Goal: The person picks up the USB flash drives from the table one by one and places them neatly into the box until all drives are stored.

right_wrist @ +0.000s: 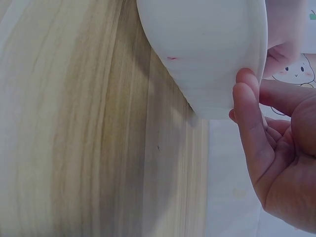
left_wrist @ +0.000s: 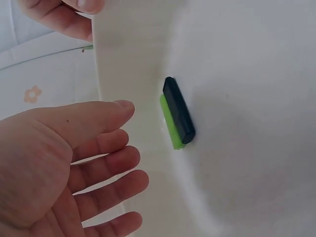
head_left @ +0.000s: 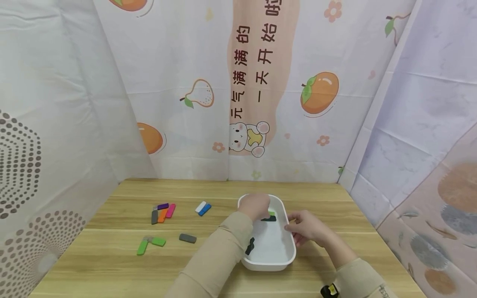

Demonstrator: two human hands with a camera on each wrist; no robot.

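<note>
A white plastic box [head_left: 266, 267] with rounded corners stands right of the table's middle. My left hand [left_wrist: 49, 168] is over its far end, fingers loosely bent and apart, with nothing in them. Close by inside lie a dark stick [left_wrist: 178, 111] and a light green one [left_wrist: 171, 123], side by side; they look like USB flash drives. My right hand [head_left: 307, 227] holds the box's right rim, fingertips [right_wrist: 247, 96] against the outer wall. More black pieces [head_left: 250, 246] lie near the box's left wall, partly hidden by my left sleeve.
On the table's left lie two green flash drives [head_left: 159, 241], a grey one [head_left: 187, 238], and a cluster with grey, orange [head_left: 162, 215], pink [head_left: 170, 210] and purple [head_left: 162, 206] ones. A white one [head_left: 200, 207] and a blue one [head_left: 205, 210] lie nearer the box. A printed curtain [head_left: 179, 165] hangs behind the table.
</note>
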